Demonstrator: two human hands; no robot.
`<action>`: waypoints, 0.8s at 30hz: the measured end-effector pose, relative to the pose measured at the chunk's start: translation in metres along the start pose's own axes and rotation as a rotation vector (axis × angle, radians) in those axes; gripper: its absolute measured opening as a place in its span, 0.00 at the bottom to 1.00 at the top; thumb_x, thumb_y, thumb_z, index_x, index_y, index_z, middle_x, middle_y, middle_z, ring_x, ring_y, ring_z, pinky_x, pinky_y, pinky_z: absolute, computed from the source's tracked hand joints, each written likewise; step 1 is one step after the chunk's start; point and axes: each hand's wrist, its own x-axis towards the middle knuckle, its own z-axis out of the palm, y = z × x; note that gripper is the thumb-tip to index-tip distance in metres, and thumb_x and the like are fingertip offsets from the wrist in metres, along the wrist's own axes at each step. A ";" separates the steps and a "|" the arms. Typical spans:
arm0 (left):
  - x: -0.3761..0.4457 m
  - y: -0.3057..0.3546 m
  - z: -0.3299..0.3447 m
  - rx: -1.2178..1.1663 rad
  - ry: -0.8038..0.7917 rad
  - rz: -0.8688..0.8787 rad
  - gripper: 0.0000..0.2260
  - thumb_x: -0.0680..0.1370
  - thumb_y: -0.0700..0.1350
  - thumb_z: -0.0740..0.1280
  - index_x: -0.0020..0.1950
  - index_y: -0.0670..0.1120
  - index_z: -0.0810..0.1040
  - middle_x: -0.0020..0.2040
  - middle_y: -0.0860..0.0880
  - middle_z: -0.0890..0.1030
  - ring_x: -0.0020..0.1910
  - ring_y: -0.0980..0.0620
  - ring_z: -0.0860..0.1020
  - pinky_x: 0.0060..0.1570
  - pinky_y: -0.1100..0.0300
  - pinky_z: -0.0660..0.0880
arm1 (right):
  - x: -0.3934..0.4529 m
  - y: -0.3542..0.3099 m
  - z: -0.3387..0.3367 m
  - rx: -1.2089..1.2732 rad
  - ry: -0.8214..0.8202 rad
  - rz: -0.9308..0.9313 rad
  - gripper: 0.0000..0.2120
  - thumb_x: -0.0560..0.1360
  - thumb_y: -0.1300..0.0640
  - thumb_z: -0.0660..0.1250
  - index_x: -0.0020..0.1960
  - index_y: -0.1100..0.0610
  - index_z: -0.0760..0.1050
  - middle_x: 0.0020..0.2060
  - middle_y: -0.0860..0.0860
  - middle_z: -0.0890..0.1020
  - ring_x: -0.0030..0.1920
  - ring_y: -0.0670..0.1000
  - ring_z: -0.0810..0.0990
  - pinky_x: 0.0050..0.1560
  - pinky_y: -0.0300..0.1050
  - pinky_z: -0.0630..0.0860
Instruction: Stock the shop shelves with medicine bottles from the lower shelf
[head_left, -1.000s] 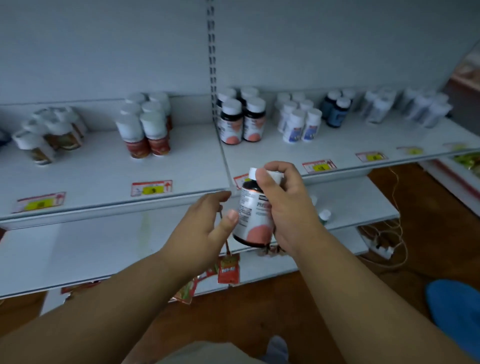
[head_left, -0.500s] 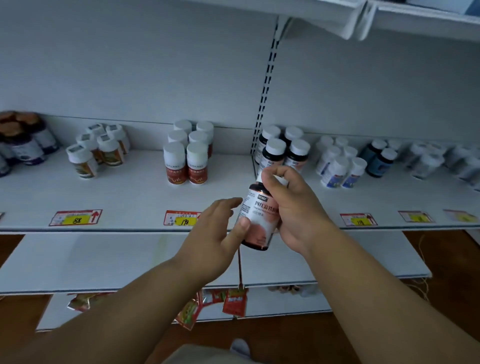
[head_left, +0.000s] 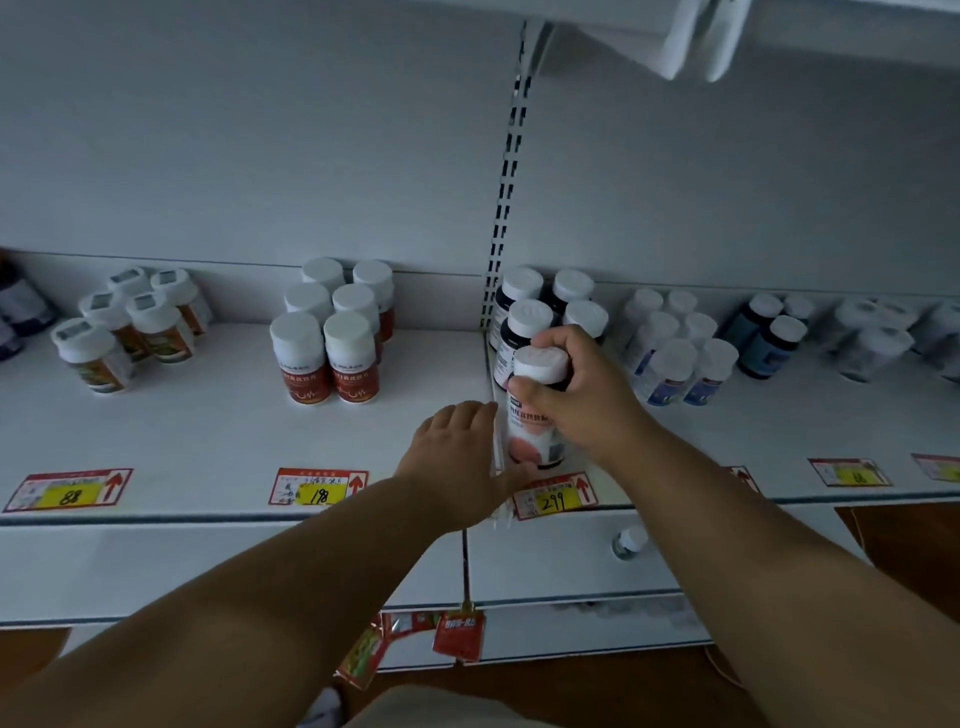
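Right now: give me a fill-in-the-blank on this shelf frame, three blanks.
1. The ____ hand grips the dark bottle.
2. The yellow tag below that bottle reads ____.
3. The red-label bottles stand above the tag reading ____.
Missing: right; 299; 198

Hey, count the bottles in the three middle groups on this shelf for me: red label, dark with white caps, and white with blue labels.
Red-label bottles: 6
Dark bottles with white caps: 5, counting the held bottle in the right hand
White bottles with blue labels: 6
Total: 17
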 end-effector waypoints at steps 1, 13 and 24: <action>0.008 -0.002 0.003 0.050 -0.020 -0.005 0.41 0.75 0.71 0.56 0.80 0.48 0.52 0.79 0.46 0.58 0.78 0.45 0.55 0.77 0.47 0.53 | 0.004 0.005 0.001 -0.051 0.004 -0.028 0.20 0.70 0.51 0.76 0.58 0.45 0.71 0.54 0.43 0.77 0.56 0.46 0.77 0.57 0.54 0.79; 0.041 -0.008 0.031 0.210 -0.107 -0.086 0.46 0.74 0.75 0.41 0.79 0.42 0.36 0.80 0.41 0.39 0.78 0.43 0.35 0.77 0.44 0.41 | 0.024 0.031 0.009 -0.313 0.093 -0.226 0.21 0.71 0.57 0.76 0.62 0.54 0.72 0.57 0.50 0.70 0.55 0.47 0.71 0.56 0.42 0.71; 0.018 -0.005 0.022 0.052 0.048 -0.036 0.39 0.79 0.66 0.53 0.80 0.43 0.47 0.81 0.42 0.50 0.80 0.45 0.47 0.78 0.51 0.43 | -0.028 0.027 0.009 -0.350 0.225 -0.236 0.23 0.74 0.48 0.69 0.65 0.57 0.71 0.61 0.55 0.72 0.62 0.55 0.73 0.62 0.53 0.73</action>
